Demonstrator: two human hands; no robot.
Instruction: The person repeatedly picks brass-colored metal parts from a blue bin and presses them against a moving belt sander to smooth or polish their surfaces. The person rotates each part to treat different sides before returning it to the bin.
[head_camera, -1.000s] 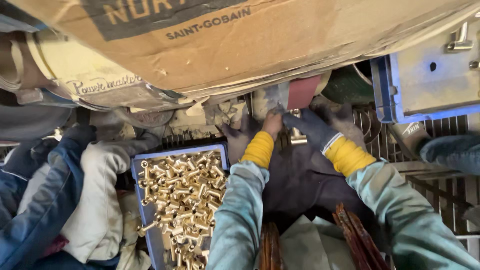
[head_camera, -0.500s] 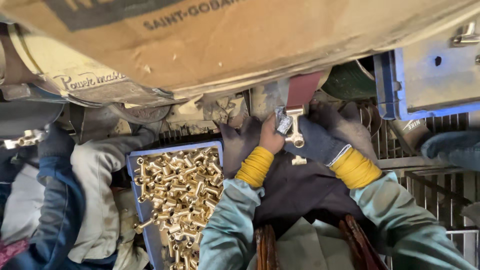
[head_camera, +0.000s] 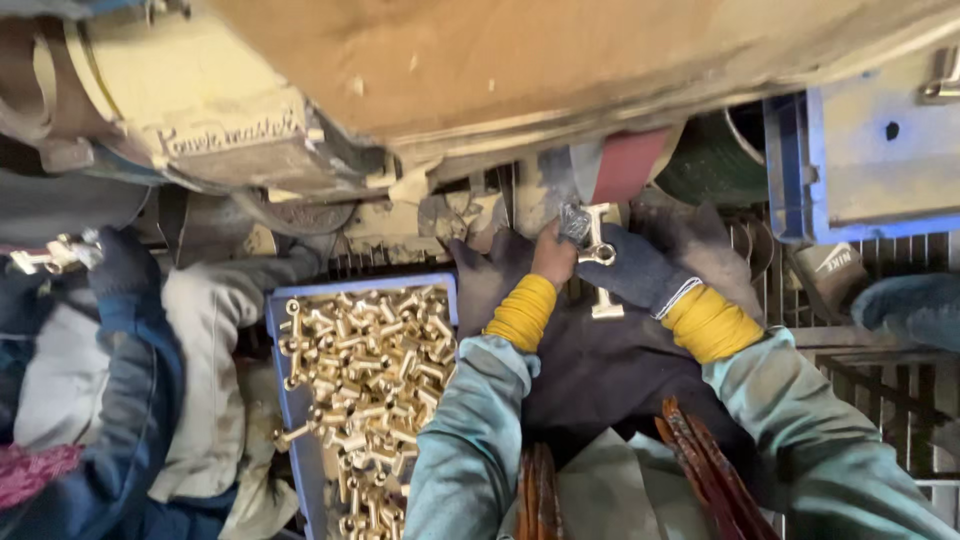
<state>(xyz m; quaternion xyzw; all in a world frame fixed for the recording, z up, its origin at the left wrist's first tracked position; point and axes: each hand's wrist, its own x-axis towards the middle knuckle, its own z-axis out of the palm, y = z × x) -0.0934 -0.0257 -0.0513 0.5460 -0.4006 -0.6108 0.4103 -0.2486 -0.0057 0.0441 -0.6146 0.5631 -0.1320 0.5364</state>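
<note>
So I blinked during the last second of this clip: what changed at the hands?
Both hands lifted the brass fitting up toward the red sanding belt; the left hand shifted onto it beside the gloved right hand. The blue tray of brass fittings stayed put.

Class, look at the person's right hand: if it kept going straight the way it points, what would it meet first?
Probably the red sanding belt. The right hand holds a brass fitting pointed up at it, though the remaining gap is hard to judge.
</note>
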